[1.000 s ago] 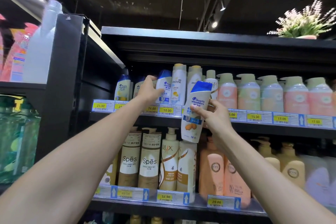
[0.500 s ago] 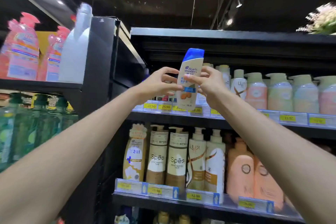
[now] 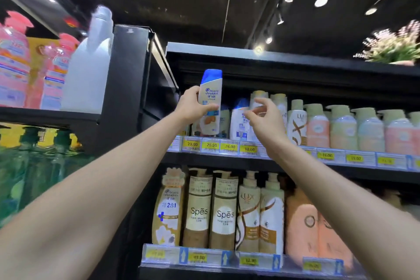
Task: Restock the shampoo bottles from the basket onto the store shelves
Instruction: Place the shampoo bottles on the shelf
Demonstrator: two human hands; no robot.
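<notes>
A white shampoo bottle (image 3: 210, 92) with a blue cap is held upright in front of the left end of the upper shelf (image 3: 295, 157). My left hand (image 3: 192, 107) grips it around its middle. My right hand (image 3: 264, 118) hovers just to the right of it with fingers apart and nothing in them, in front of other blue-capped white bottles (image 3: 239, 120) standing on that shelf. The basket is out of sight.
Pump bottles (image 3: 343, 128) fill the upper shelf to the right. The lower shelf holds gold Spes bottles (image 3: 223, 211), Lux bottles (image 3: 260, 213) and orange bottles (image 3: 302, 223). A black shelf end panel (image 3: 127, 79) stands left, with pink and white bottles beyond it.
The bottle passed from my right hand to my left hand and rose toward the left end of the upper shelf. My right hand let go and opened. The camera tilted up and left.
</notes>
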